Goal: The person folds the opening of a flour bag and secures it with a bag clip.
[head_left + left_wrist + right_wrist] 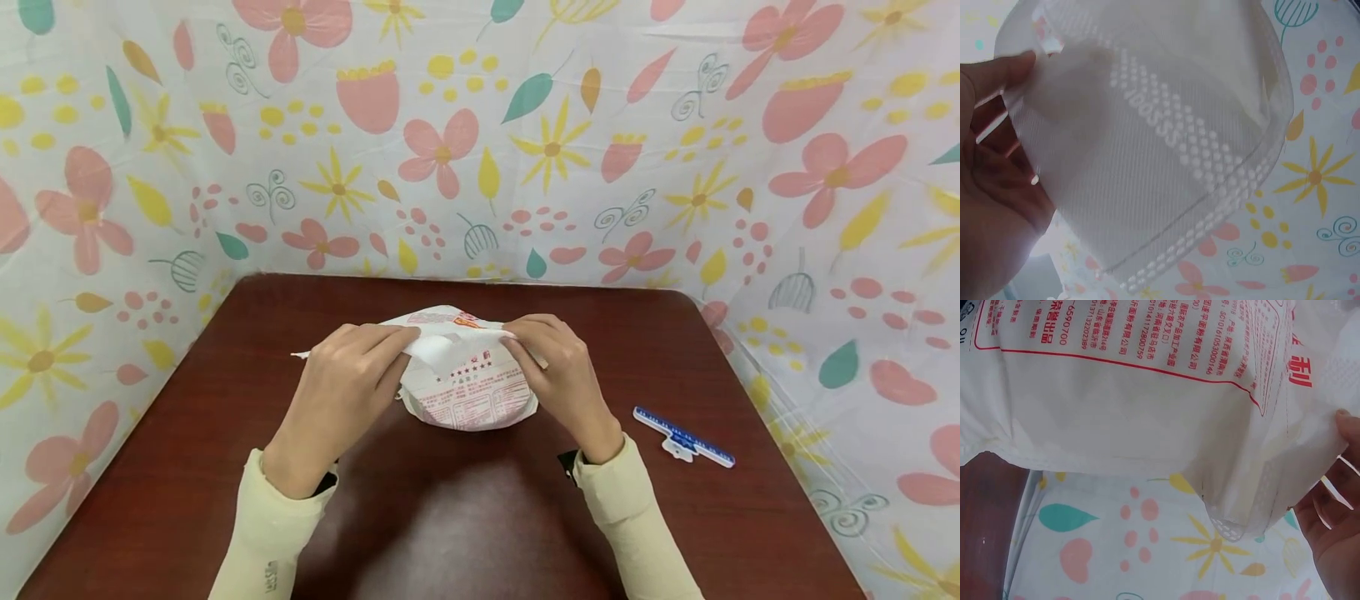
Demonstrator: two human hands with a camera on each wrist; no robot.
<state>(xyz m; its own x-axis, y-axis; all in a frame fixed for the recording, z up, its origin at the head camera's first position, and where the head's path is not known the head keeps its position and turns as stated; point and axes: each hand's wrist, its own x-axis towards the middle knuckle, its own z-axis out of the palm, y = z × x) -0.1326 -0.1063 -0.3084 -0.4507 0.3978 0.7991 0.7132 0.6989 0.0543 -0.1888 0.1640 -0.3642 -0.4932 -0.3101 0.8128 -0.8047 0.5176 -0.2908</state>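
A white flour bag (472, 387) with red Chinese print stands in the middle of the dark table, its top pulled out flat between both hands. My left hand (352, 367) pinches the left part of the bag's upper edge. At the right part of that edge, my right hand (558, 367) pinches the bag between thumb and fingers. In the left wrist view, the thumb lies over the bag's translucent top (1147, 156), which has embossed dots. The right wrist view shows the printed side (1116, 412) and a drooping lower corner.
A long blue and white clip (684, 437) lies on the table (195, 467), right of the right forearm. A flower-patterned curtain (480, 150) hangs behind the table and along both sides.
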